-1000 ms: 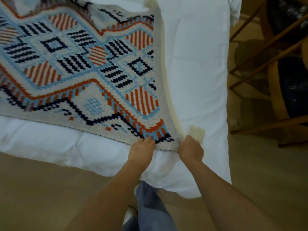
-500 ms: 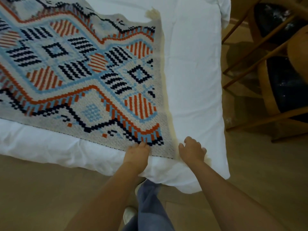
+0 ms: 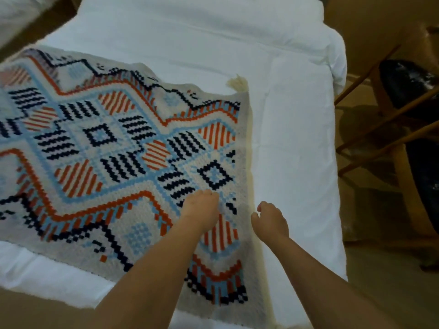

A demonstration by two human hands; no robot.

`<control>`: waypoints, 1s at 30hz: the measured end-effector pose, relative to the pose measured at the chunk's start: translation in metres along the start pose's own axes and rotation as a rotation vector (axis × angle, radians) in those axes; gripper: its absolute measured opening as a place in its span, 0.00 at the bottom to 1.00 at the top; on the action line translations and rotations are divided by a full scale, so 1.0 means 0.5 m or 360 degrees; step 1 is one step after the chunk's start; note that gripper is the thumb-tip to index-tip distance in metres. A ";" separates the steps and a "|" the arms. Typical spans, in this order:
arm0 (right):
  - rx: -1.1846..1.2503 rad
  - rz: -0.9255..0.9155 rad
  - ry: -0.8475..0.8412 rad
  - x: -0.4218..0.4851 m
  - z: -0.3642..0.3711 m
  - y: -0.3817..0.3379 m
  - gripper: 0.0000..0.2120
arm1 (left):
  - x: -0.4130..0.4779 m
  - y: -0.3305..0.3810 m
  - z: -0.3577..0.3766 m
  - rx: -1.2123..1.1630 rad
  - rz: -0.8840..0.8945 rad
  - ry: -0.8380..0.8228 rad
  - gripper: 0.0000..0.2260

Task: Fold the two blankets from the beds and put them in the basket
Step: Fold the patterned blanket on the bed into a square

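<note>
A patterned blanket (image 3: 107, 150) in cream, blue, orange and black lies flat on the white bed (image 3: 297, 138). It covers the left part of the bed, and its near edge runs just inside the bed's near edge. Its right edge runs well short of the bed's right edge, so a strip of white bedding shows beside it. A cream tassel (image 3: 237, 83) sticks out at the blanket's far right corner.

The left hand (image 3: 202, 210) rests palm down on the blanket near its right edge, fingertips bent onto the cloth. I cannot tell whether they pinch any of it. The right hand (image 3: 270, 222) is just beside the blanket's right edge, over the white bedding, with its fingers loosely curled and nothing in them.

A wooden chair (image 3: 408, 81) with a dark seat stands beyond the bed's right edge.
</note>
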State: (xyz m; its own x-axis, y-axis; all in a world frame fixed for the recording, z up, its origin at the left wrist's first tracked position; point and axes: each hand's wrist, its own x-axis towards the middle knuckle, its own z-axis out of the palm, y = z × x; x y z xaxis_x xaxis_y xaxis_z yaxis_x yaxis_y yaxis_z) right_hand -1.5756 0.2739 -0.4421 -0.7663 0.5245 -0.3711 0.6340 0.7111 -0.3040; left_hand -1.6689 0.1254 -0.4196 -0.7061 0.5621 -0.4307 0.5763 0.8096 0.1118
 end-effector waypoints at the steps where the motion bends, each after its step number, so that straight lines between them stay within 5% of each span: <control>1: -0.0013 -0.0048 -0.0006 0.030 -0.009 -0.017 0.11 | 0.024 -0.014 -0.015 -0.0009 -0.0019 0.0020 0.14; 12: -0.0015 -0.0230 0.0068 0.352 -0.092 -0.219 0.11 | 0.313 -0.144 -0.167 -0.0046 0.0094 0.0063 0.13; 23: -0.0256 -0.0102 0.0201 0.690 -0.124 -0.288 0.16 | 0.625 -0.192 -0.176 -0.0135 0.0253 0.0143 0.12; 30: -0.0242 -0.0009 0.0134 0.784 -0.113 -0.285 0.38 | 0.707 -0.152 -0.149 -0.0198 0.0046 0.0283 0.20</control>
State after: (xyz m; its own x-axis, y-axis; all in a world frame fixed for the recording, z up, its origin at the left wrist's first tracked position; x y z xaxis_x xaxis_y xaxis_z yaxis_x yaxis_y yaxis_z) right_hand -1.9725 0.4047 -0.4947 -0.7799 0.5529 -0.2932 0.6113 0.7735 -0.1674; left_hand -1.9929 0.2754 -0.5139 -0.7577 0.5977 -0.2621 0.5502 0.8010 0.2361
